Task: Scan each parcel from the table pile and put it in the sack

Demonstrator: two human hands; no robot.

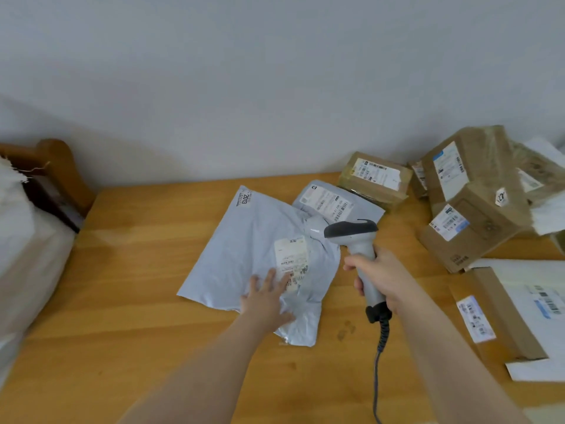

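Note:
A pale grey mailer bag (244,249) lies flat in the middle of the wooden table (137,301), its white label (290,258) facing up. My left hand (267,296) presses on the bag's near part with straight fingers, fingertips at the label's lower edge. My right hand (380,275) grips the handle of a grey barcode scanner (351,232), whose dark head hangs just above the bag's right side, pointing left toward the label. A white sack (21,240) stands at the left edge of the view.
A second grey mailer (333,201) lies behind the first. Several cardboard boxes (467,209) are piled at the table's right rear, and a flat box (519,313) lies at the right front. The scanner's coiled cable (380,347) runs down toward me. A wooden chair back (58,166) stands at the left.

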